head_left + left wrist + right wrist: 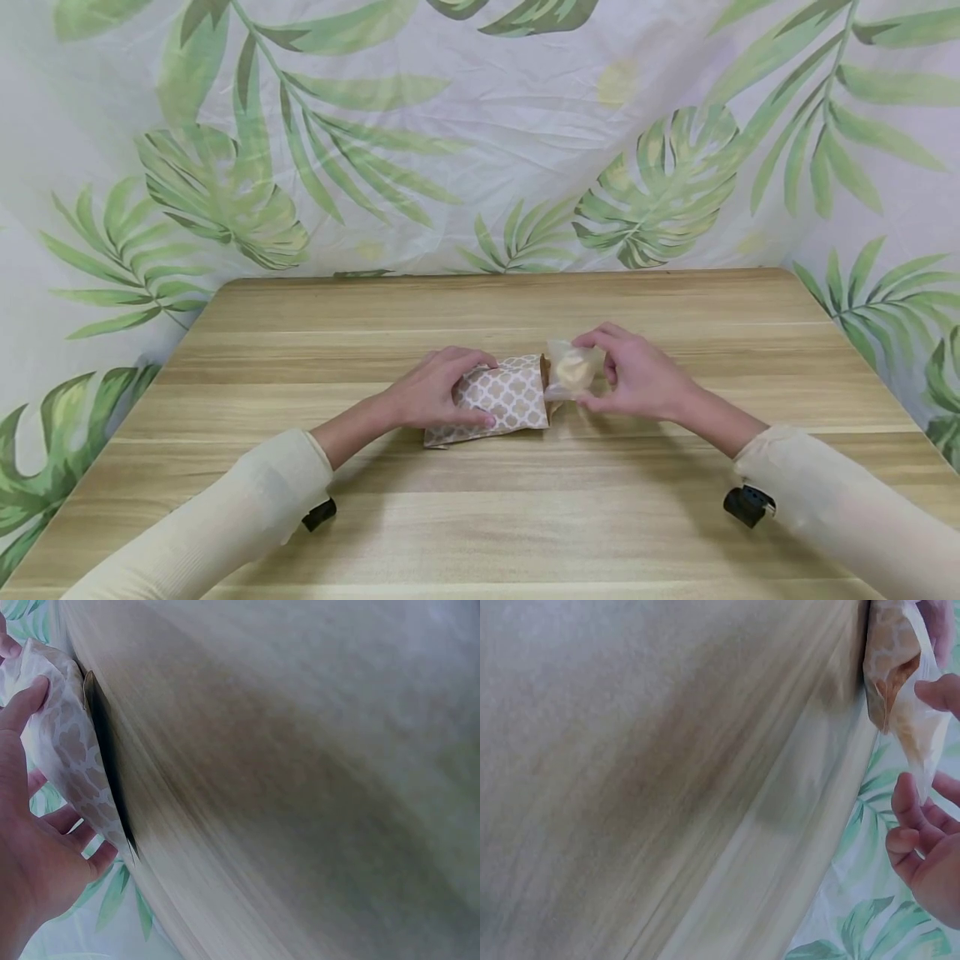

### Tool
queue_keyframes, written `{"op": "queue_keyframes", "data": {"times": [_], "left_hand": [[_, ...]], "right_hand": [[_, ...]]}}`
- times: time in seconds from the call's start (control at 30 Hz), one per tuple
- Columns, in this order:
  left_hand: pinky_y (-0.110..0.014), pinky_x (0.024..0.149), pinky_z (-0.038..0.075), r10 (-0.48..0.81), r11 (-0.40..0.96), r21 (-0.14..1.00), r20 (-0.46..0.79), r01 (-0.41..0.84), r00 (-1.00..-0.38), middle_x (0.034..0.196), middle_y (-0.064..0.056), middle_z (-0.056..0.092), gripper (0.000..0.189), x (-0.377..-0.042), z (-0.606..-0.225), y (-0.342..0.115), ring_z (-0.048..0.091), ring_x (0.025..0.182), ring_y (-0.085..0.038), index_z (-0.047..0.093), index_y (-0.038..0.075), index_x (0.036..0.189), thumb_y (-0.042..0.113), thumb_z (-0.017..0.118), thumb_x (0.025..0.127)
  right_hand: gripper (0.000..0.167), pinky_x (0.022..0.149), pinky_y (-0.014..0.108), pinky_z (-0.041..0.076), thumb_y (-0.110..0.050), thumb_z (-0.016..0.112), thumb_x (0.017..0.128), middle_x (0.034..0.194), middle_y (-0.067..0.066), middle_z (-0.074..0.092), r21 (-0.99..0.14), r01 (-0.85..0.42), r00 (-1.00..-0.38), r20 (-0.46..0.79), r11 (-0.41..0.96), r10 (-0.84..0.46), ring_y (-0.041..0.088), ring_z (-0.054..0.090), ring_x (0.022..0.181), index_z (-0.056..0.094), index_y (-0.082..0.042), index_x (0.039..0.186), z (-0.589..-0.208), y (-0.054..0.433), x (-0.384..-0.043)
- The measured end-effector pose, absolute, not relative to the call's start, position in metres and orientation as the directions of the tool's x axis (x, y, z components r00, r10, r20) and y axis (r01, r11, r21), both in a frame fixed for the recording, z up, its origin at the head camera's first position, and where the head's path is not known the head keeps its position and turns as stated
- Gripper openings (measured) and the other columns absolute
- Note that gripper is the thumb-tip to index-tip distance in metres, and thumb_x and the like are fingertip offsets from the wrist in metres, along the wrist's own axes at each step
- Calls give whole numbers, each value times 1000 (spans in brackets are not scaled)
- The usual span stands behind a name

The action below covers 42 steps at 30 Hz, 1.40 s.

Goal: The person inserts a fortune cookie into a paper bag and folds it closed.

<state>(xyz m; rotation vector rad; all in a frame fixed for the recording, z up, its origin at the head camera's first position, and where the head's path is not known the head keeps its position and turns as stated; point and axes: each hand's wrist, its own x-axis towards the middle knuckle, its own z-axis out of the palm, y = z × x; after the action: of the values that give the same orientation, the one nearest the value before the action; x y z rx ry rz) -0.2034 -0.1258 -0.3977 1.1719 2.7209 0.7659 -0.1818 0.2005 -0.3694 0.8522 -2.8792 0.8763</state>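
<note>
A tan paper bag with a white lattice pattern lies on its side on the table, its mouth towards the right. My left hand grips it from the left, thumb at the near side and fingers at the far side. At the mouth, a translucent plastic packet with a pale, roundish item inside sticks partly out. My right hand holds this packet between thumb and fingers. In the right wrist view, the packet overlaps the bag's brown opening. The item's exact kind is unclear.
The wood-grain table spreads around both hands. Behind it hangs a white cloth with green leaf prints. A black device sits under the right wrist, another black device under the left.
</note>
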Motion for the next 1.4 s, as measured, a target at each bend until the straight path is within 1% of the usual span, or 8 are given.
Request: {"op": "queue_keyframes", "data": {"times": [0.13,0.33,0.53,0.8,0.97,1.17,1.27,1.4], "left_hand": [[-62,108,41,702,578,476,124,663,-701,142,-14,62,67,-204,-399,-126,53,135,-37,61,13,134,48,83,81],[-62,109,40,699,582,483,113,654,-706,143,-14,61,68,-204,-399,-126,53,135,-37,61,13,135,49,83,81],[-63,109,40,697,585,486,109,649,-709,143,-15,61,68,-203,-399,-126,52,135,-37,61,13,135,48,83,82],[-62,109,39,695,586,490,105,645,-711,143,-14,61,67,-204,-400,-126,52,136,-37,61,13,135,48,83,82],[-62,109,39,695,584,493,107,645,-711,143,-14,61,67,-204,-399,-126,52,135,-37,61,13,135,48,83,82],[-62,107,40,693,587,491,107,644,-713,143,-14,61,67,-204,-399,-126,52,135,-37,61,14,135,49,83,82],[-62,107,40,693,590,486,106,645,-713,143,-14,61,67,-204,-400,-126,52,135,-37,61,14,135,48,83,82],[-62,107,40,693,593,482,101,645,-714,144,-13,60,68,-204,-400,-126,52,135,-37,60,15,136,49,83,82]], "right_hand": [[68,56,25,46,-24,92,71,100,-1,58,-467,-513,-853,182,721,-489,8,50,66,64,-5,131,-369,199,-179],[66,54,25,44,-23,91,73,110,5,61,-447,-495,-868,210,745,-451,6,50,65,64,-3,131,-368,200,-178],[68,54,24,46,-25,91,72,111,4,62,-417,-491,-870,185,765,-458,6,50,65,65,-4,130,-370,196,-177],[64,53,23,45,-27,89,75,119,6,63,-337,-555,-831,181,761,-526,3,48,63,65,-5,129,-373,197,-174],[58,53,22,43,-26,89,74,120,6,63,-304,-581,-813,173,755,-557,3,47,64,68,-6,125,-373,198,-174],[57,53,21,43,-29,90,72,118,3,63,-319,-590,-803,137,742,-580,2,47,64,71,-8,121,-370,197,-175],[55,53,22,43,-30,89,74,118,3,63,-332,-595,-795,111,731,-597,1,46,64,72,-8,121,-368,196,-177],[48,55,23,43,-26,86,77,116,4,64,-358,-617,-769,85,701,-633,1,45,62,74,-6,119,-365,194,-180]]}}
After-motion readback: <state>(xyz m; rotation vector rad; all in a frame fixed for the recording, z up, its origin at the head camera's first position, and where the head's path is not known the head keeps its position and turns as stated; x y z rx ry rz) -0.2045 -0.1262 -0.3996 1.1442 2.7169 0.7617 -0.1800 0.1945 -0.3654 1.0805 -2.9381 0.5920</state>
